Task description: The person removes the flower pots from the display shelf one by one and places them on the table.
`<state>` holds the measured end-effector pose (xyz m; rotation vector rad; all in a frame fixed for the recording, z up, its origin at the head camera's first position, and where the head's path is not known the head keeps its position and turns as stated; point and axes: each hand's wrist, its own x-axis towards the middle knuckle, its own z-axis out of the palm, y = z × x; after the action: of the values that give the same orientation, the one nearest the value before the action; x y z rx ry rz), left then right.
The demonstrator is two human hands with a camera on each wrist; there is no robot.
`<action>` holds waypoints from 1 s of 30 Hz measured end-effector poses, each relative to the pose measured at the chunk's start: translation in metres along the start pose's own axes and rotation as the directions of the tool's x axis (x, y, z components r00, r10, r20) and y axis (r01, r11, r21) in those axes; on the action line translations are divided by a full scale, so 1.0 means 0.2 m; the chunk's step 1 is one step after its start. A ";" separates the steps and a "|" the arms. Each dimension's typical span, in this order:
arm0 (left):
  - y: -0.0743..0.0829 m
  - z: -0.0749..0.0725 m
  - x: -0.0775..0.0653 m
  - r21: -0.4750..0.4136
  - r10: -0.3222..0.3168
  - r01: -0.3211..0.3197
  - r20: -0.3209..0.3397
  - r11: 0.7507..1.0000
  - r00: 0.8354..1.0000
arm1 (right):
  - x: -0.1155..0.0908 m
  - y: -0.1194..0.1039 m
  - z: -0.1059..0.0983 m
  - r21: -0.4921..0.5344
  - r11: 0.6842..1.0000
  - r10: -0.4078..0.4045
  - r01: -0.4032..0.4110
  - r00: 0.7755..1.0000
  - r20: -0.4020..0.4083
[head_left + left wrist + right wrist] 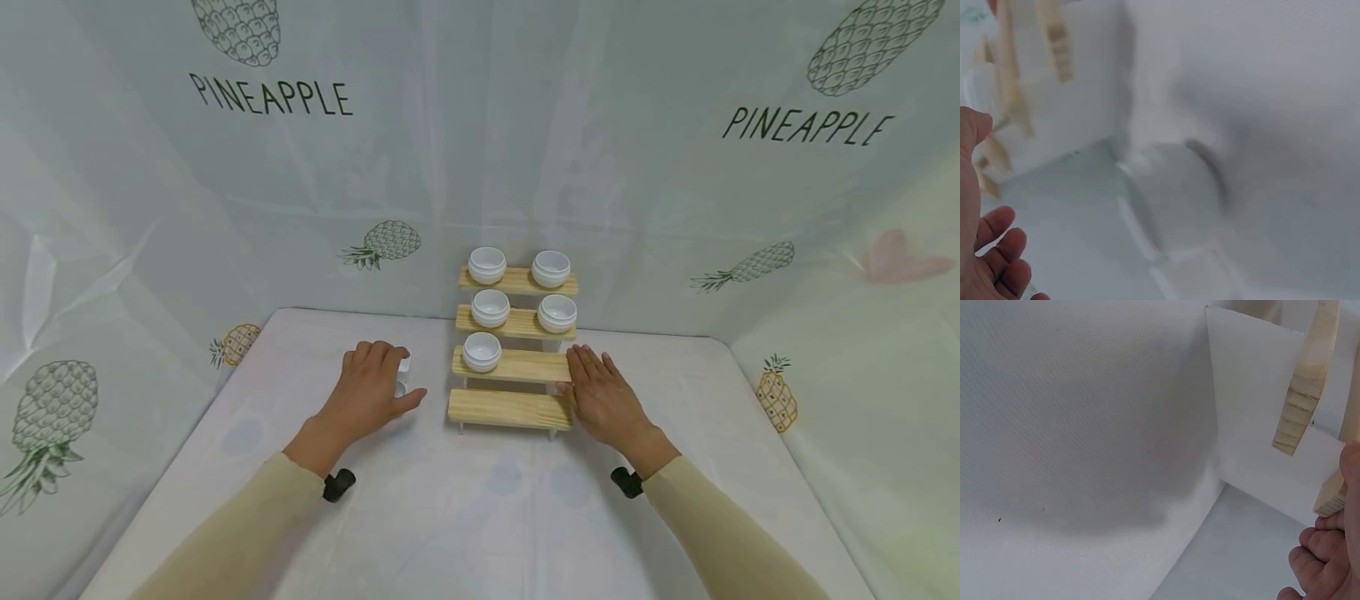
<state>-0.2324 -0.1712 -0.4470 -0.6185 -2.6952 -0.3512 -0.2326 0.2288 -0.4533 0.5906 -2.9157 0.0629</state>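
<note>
A stepped rack with wooden shelves [510,408] stands on the table; white bowls [482,352] sit on its upper three steps. The lowest shelf carries none. My left hand [367,387] hovers left of the rack, thumb and fingers spread apart, holding nothing. Partly hidden behind it are small white bowls [401,388]; one white bowl [1175,194] shows blurred in the left wrist view, apart from the fingers [1013,244]. My right hand [607,400] rests with straight fingers against the rack's right end, touching the end of a wooden shelf [1332,497].
A pale cloth covers the table [480,517]. Behind it and at both sides hangs a curtain [585,167] printed with pineapples, close to the back of the rack.
</note>
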 end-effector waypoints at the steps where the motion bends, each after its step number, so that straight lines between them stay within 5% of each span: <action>1: 0.03 -0.02 0.02 -0.007 0.009 -0.009 -0.001 1.000 1.000 | 0.00 0.00 0.00 0.000 1.000 0.000 0.000 1.000 0.000; 13: 0.30 -0.07 0.27 -0.049 0.028 -0.029 -0.009 0.998 1.000 | 0.00 0.01 0.01 -0.014 1.000 -0.022 0.022 1.000 -0.013; 30: 0.39 0.05 0.38 0.076 -0.026 0.022 0.050 0.997 0.998 | 0.00 0.01 0.01 -0.009 1.000 -0.017 0.017 1.000 -0.010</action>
<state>-0.2629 -0.0714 -0.4138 -0.5808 -2.7521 -0.2419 -0.2345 0.2305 -0.4553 0.6112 -2.8996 0.0499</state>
